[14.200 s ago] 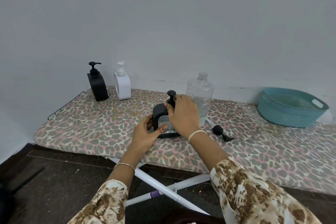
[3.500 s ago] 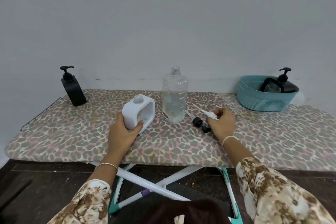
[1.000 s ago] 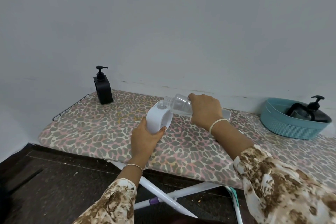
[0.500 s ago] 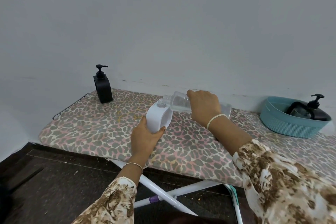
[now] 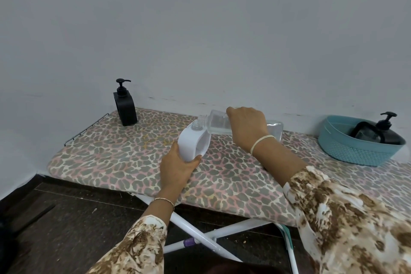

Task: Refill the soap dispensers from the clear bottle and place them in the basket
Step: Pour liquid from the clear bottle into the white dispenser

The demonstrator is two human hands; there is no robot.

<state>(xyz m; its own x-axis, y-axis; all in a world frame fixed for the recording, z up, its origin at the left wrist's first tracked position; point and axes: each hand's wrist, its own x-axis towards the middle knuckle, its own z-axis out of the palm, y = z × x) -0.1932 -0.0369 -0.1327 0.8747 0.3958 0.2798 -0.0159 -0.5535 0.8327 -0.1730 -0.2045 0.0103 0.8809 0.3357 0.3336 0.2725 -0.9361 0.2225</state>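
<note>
My left hand point(image 5: 175, 165) grips the base of a white soap dispenser point(image 5: 193, 140) with its pump off, held tilted over the board. My right hand point(image 5: 246, 128) holds the clear bottle point(image 5: 219, 123) nearly on its side, its open neck right at the dispenser's open mouth. A black dispenser point(image 5: 125, 104) with its pump on stands at the board's far left. Another black dispenser point(image 5: 378, 132) lies in the teal basket point(image 5: 347, 147) at the far right.
The leopard-print ironing board point(image 5: 124, 158) stands against a grey wall, with a wire rack at its left end. White crossed legs and a dark floor show below its front edge.
Over the last second both hands kept the same hold on dispenser and bottle, neck to mouth. Before that, the right hand laid down the white pump and took up the bottle.
</note>
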